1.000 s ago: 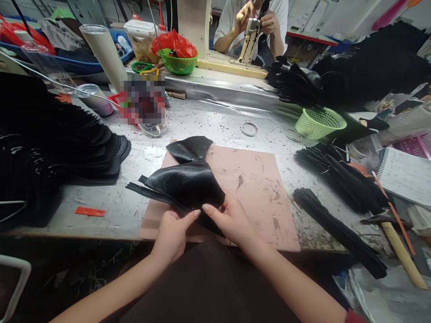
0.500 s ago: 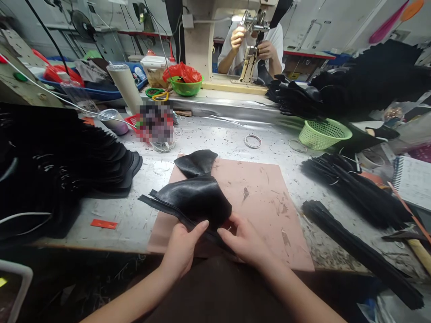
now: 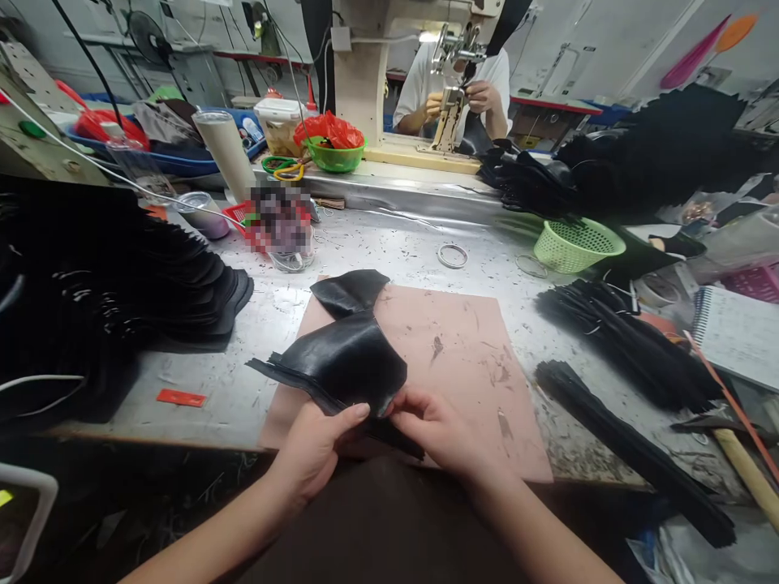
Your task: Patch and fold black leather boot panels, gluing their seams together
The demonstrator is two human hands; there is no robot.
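A shiny black leather piece (image 3: 344,353) is held over a pink board (image 3: 450,365) at the table's front edge. Along its lower edge runs a dark strip (image 3: 283,375) that looks like zipper tape, its end sticking out to the left. My left hand (image 3: 320,442) is closed on the strip and the leather's lower edge, thumb on top. Pinched in my right hand (image 3: 429,422) is the lower right corner of the same leather piece; the fingertips are partly hidden. Beyond it, another black leather piece (image 3: 350,292) lies on the board.
Black cut pieces are stacked at left (image 3: 182,284). Black strip bundles (image 3: 633,454), a hammer (image 3: 746,466) and a notebook (image 3: 739,332) lie at right. A green basket (image 3: 578,247) and a metal ring (image 3: 453,256) stand further back. A co-worker (image 3: 419,89) sits behind a sewing machine (image 3: 359,81).
My right fingers have closed into a tighter pinch on the leather's corner. The strip's right end now shows below my right hand. The view has shifted slightly.
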